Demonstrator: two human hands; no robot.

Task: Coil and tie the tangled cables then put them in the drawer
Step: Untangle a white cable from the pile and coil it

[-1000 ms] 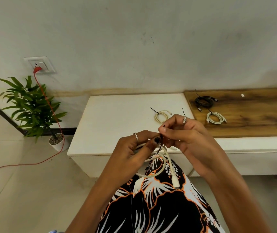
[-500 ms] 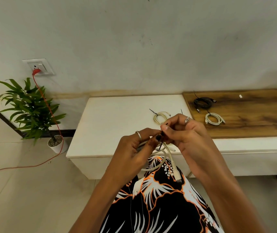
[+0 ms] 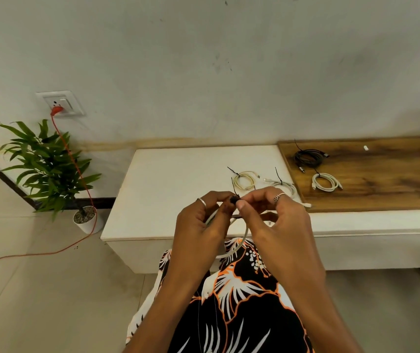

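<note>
Four coiled cables already lie bound on the counter [image 3: 168,189], as the head view shows: a cream coil [image 3: 244,180] with a black tie sticking up from it, a white coil [image 3: 284,186] just beside it and partly hidden behind the right hand, then a black coil [image 3: 308,157] and another white coil [image 3: 326,182] on the wooden counter section [image 3: 382,179] to the right. These look finished as far as coiling and tying go, though none has reached a drawer.

A fifth cable, the white cable [image 3: 239,247], is in the person's hands above their lap, just in front of the counter's edge. Its loop hangs down between the wrists. The left hand [image 3: 198,225] has its fingers curled round the bundled loops, thumb and forefinger pinching at the top. The right hand [image 3: 277,220] pinches a thin black cable tie [image 3: 235,191] against the bundle, where the fingertips of both hands meet; the tie's tail stands upward. I judge this to be the tying step, with the tie not yet clearly drawn tight.

No loose, tangled cable is visible elsewhere. No open drawer shows; the white front below the counter may hold one, but that cannot be told. So, by my reckoning, this last tie and all the stowing remain.
</note>
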